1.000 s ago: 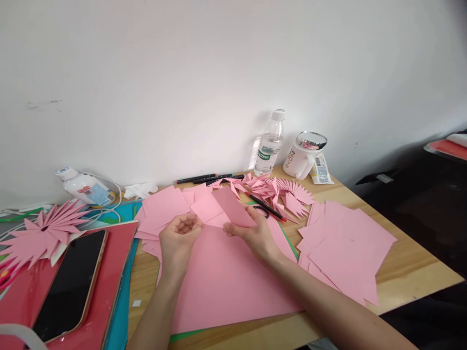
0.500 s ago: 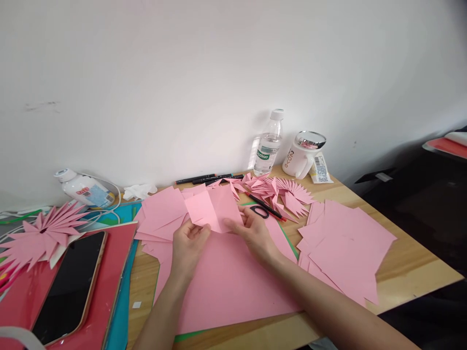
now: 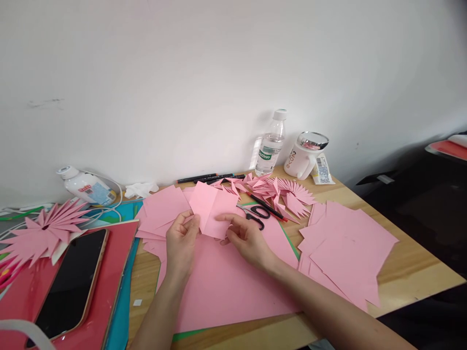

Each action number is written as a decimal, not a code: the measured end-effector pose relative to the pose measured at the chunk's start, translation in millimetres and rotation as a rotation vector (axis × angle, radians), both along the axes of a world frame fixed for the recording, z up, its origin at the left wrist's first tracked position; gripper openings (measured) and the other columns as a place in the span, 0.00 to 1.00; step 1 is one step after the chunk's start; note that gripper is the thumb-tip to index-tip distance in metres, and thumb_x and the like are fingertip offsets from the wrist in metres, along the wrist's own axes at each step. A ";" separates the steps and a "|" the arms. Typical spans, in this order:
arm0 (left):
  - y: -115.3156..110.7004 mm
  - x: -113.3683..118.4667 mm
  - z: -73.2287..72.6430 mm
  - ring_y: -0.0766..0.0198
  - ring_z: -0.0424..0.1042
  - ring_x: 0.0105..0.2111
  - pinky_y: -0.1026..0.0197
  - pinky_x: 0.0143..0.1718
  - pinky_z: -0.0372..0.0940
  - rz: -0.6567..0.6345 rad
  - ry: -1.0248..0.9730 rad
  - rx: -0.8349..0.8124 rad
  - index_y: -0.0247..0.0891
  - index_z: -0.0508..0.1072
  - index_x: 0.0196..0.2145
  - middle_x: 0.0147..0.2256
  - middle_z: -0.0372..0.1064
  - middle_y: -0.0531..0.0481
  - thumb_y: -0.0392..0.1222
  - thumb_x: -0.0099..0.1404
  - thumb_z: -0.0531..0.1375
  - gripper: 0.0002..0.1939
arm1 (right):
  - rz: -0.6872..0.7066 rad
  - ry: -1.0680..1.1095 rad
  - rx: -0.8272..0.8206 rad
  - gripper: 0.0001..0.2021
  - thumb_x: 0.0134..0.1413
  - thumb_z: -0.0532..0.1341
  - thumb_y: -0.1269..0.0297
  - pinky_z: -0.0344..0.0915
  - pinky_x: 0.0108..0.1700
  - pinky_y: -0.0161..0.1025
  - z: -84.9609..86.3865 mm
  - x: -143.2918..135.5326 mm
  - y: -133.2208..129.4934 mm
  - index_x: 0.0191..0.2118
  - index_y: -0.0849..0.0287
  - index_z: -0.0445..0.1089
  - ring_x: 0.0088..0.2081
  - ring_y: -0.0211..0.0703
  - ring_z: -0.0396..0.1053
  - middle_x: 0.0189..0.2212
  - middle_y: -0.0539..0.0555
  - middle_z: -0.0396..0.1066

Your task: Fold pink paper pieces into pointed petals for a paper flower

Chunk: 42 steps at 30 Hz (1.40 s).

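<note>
A small square sheet of pink paper (image 3: 209,206) with a crease down its middle is held up above a large pink sheet (image 3: 237,287). My left hand (image 3: 181,240) pinches its lower left edge between thumb and fingers. At the lower right edge is my right hand (image 3: 250,240), its index finger across the front of the square and other fingertips showing just under it. Just beyond the right hand lie black-handled scissors (image 3: 260,212) and a black pen with a red end (image 3: 268,206).
Pink paper stacks lie left (image 3: 164,209) and right (image 3: 346,243). Folded pink pieces (image 3: 284,189), a water bottle (image 3: 270,146) and a white mug (image 3: 301,158) stand along the wall. A phone (image 3: 73,284) and a pink pinwheel-like folded piece (image 3: 47,228) occupy the left side.
The pink square has turned and tilted in my hands. My right hand has shifted down its right edge, with the index finger now on its face; more of the scissors shows.
</note>
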<state>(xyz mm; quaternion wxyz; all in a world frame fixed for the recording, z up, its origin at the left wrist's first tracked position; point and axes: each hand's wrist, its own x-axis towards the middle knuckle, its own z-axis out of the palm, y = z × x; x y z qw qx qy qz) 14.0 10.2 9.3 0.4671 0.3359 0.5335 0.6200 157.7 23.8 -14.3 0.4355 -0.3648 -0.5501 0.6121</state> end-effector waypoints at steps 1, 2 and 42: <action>0.4 -0.5 -0.3 0.69 0.68 0.21 0.67 0.25 0.60 -0.001 -0.013 0.001 0.34 0.71 0.38 0.26 0.74 0.50 0.47 0.50 0.65 0.19 | 0.006 -0.009 0.018 0.17 0.46 0.53 0.72 0.69 0.34 0.39 -1.3 0.1 0.2 0.44 0.56 0.68 0.28 0.36 0.67 0.28 0.49 0.68; 0.6 -0.6 -0.2 0.68 0.69 0.23 0.66 0.27 0.61 -0.010 -0.030 0.002 0.34 0.72 0.37 0.28 0.74 0.49 0.47 0.50 0.65 0.19 | 0.013 -0.011 0.031 0.18 0.46 0.53 0.72 0.68 0.35 0.39 -1.9 0.3 0.4 0.44 0.56 0.69 0.28 0.37 0.67 0.27 0.49 0.69; -7.5 15.5 11.6 0.73 0.60 0.19 0.71 0.24 0.60 -0.200 0.157 -0.084 0.34 0.71 0.20 0.16 0.61 0.58 0.40 0.51 0.62 0.07 | -0.264 0.075 -0.061 0.12 0.41 0.66 0.59 0.64 0.27 0.33 13.9 4.5 7.0 0.25 0.62 0.65 0.22 0.33 0.65 0.22 0.48 0.65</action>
